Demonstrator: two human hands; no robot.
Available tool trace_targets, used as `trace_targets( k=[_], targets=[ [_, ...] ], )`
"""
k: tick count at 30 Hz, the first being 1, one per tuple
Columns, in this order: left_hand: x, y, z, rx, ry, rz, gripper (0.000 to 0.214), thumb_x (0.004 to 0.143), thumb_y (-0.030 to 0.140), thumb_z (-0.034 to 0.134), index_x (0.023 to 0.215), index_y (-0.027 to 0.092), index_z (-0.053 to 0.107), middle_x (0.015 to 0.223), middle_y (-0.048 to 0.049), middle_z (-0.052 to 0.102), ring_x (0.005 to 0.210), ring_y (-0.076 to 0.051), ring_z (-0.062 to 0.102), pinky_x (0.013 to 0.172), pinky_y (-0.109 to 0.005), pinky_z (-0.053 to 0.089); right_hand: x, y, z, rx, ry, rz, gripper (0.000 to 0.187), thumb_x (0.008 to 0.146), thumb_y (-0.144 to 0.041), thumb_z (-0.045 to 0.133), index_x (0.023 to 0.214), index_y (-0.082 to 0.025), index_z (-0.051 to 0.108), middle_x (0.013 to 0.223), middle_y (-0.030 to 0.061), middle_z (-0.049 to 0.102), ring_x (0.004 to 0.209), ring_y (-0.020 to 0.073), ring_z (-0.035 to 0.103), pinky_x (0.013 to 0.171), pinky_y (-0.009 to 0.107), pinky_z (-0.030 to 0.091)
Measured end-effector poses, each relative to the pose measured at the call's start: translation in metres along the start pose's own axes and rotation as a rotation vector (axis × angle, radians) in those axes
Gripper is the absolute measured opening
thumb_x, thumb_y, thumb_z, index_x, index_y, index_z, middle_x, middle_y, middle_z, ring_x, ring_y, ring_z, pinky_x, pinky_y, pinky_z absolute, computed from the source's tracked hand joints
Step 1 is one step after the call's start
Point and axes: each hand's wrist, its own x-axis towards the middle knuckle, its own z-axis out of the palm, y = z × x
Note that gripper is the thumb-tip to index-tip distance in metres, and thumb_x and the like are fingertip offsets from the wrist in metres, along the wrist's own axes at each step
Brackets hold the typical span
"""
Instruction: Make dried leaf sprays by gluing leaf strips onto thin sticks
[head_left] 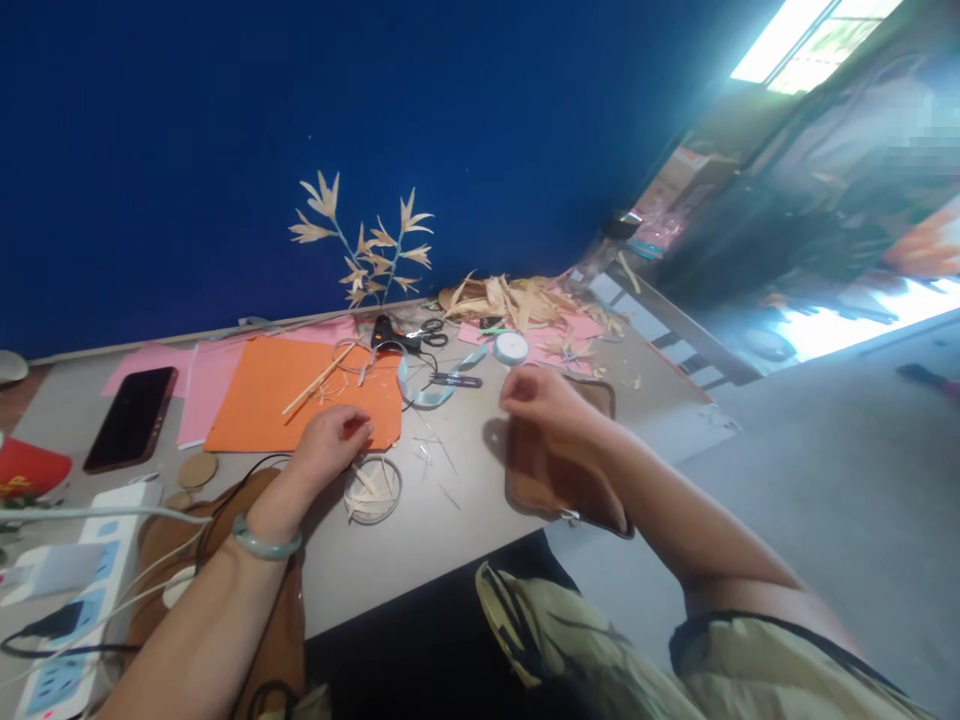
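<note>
The straw strips (365,483) lie in a small clear round dish (373,489) on the grey table (450,500), just below the lower edge of the orange paper sheet (300,395). Your left hand (330,440) rests at that edge with fingers curled in, pinching one thin strip that runs down into the dish. Your right hand (536,395) hovers above the brown leather pouch (559,470), fingers curled loosely; you cannot tell whether it holds anything. Between your hands the table surface is bare apart from a few loose slivers, giving open room. The pouch overhangs the table's near edge. Behind the orange sheet sit scissors (431,335), a roll of tape (511,347) and a heap of straw (517,300). A phone (131,418) and a power strip (71,590) crowd the left side.
</note>
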Motion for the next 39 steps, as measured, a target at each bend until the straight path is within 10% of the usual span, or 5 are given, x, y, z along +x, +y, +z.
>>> trace_targets(
  k=[8, 16, 20, 34, 39],
  targets=[
    [0.0, 0.001, -0.001, -0.001, 0.015, -0.029, 0.028, 0.076, 0.039, 0.055, 0.086, 0.017, 0.069, 0.088, -0.0077, 0.072, 0.081, -0.022, 0.065, 0.075, -0.032, 0.049, -0.006, 0.031, -0.103, -0.696, 0.497, 0.15, 0.01, 0.078, -0.023, 0.062, 0.076, -0.013, 0.065, 0.097, 0.0191, 0.065, 0.106, 0.0364, 0.055, 0.089, 0.055, 0.039],
    [0.001, 0.004, -0.003, 0.043, 0.012, -0.05, 0.028, 0.075, 0.037, 0.054, 0.087, 0.017, 0.07, 0.089, -0.0082, 0.073, 0.08, -0.022, 0.066, 0.075, -0.034, 0.049, -0.031, -0.003, 0.031, -0.754, -0.32, -0.368, 0.022, 0.085, -0.028, 0.055, 0.1, -0.017, 0.068, 0.1, 0.0108, 0.066, 0.094, 0.0217, 0.059, 0.085, 0.035, 0.041],
    [0.0, 0.004, -0.004, 0.069, 0.018, -0.045, 0.026, 0.075, 0.035, 0.054, 0.085, 0.018, 0.07, 0.086, -0.0079, 0.073, 0.078, -0.022, 0.066, 0.074, -0.033, 0.049, -0.027, -0.01, 0.077, -0.83, -0.341, -0.3, 0.025, 0.083, -0.034, 0.057, 0.088, -0.013, 0.069, 0.087, 0.0115, 0.066, 0.085, 0.0222, 0.059, 0.077, 0.033, 0.035],
    [-0.001, 0.006, -0.006, 0.028, -0.004, -0.053, 0.027, 0.076, 0.034, 0.054, 0.09, 0.017, 0.07, 0.091, -0.0084, 0.073, 0.082, -0.022, 0.065, 0.076, -0.034, 0.049, 0.001, -0.011, 0.08, -1.002, -0.27, -0.109, 0.023, 0.086, -0.026, 0.05, 0.09, -0.011, 0.067, 0.092, 0.0149, 0.067, 0.088, 0.0247, 0.058, 0.077, 0.034, 0.029],
    [-0.001, 0.005, -0.006, 0.041, -0.004, -0.047, 0.025, 0.076, 0.033, 0.055, 0.089, 0.017, 0.07, 0.09, -0.008, 0.073, 0.082, -0.022, 0.066, 0.076, -0.034, 0.048, 0.0, -0.017, 0.093, -0.909, -0.375, -0.262, 0.075, 0.06, -0.068, 0.07, 0.106, -0.011, 0.06, 0.101, 0.0147, 0.06, 0.093, 0.0285, 0.052, 0.081, 0.035, 0.031]
  ],
)
